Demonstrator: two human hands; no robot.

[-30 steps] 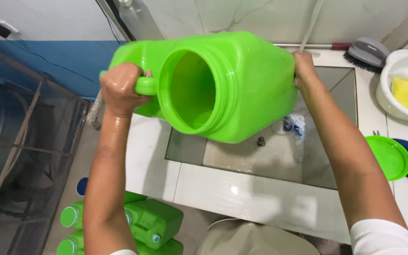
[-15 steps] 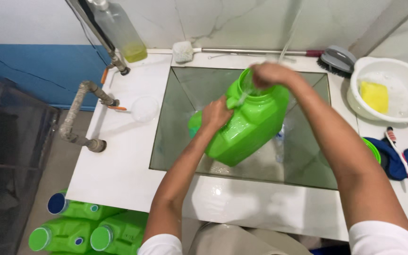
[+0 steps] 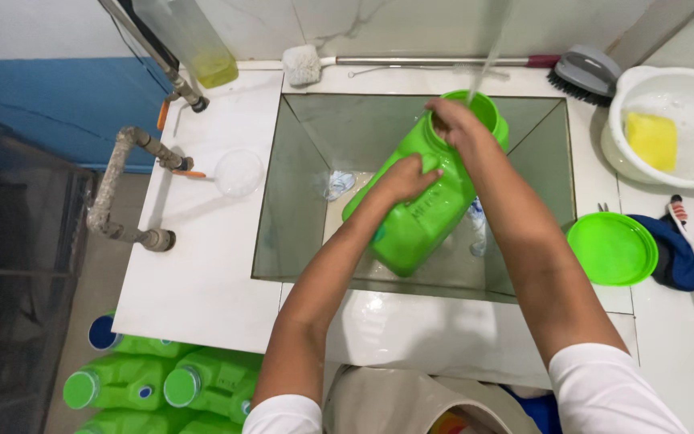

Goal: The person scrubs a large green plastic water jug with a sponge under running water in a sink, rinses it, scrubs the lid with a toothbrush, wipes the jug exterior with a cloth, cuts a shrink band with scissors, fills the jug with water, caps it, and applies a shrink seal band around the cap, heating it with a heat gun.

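A large bright green plastic jug [image 3: 419, 225] stands tilted inside the square sink basin [image 3: 299, 201], its wide mouth up under a thin stream of water [image 3: 487, 56] falling from above. My left hand [image 3: 403, 178] presses flat against the jug's side. At the rim of the mouth, my right hand [image 3: 453, 122] grips the jug. Both forearms reach down into the basin.
A green round lid [image 3: 612, 247] lies on the white counter right of the sink, beside a dark blue cloth [image 3: 676, 253] and a toothbrush [image 3: 692, 249]. A white bowl [image 3: 644, 88] with a yellow sponge [image 3: 652, 138] stands at back right. A scrub brush [image 3: 584, 71], pipes [image 3: 114, 193] and several green jugs [image 3: 162, 386] on the floor.
The jug went from held up in front of me, mouth toward the camera, down into the sink basin; it now stands under the water stream with my right hand at its rim.
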